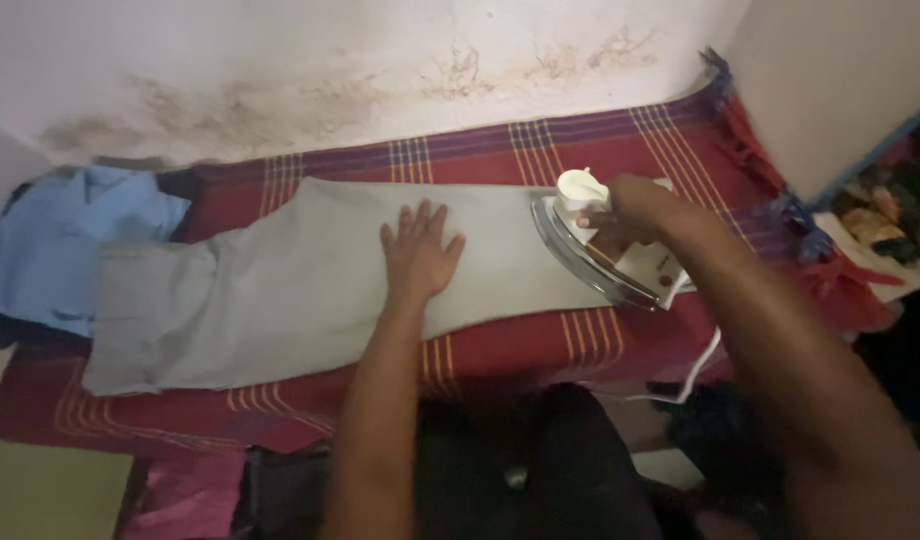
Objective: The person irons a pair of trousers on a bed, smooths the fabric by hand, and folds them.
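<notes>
The person's right hand [635, 208] is closing its grip around the iron [605, 245] at the end of the grey trousers [310, 285], while the left hand [418, 252], lying open and flat just beside it, is risking a burn if the iron slides closer.

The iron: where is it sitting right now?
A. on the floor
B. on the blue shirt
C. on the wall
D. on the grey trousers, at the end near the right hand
D: the iron rests on the grey trousers, gripped by the right hand, while the left hand lies flat on the cloth.
</notes>
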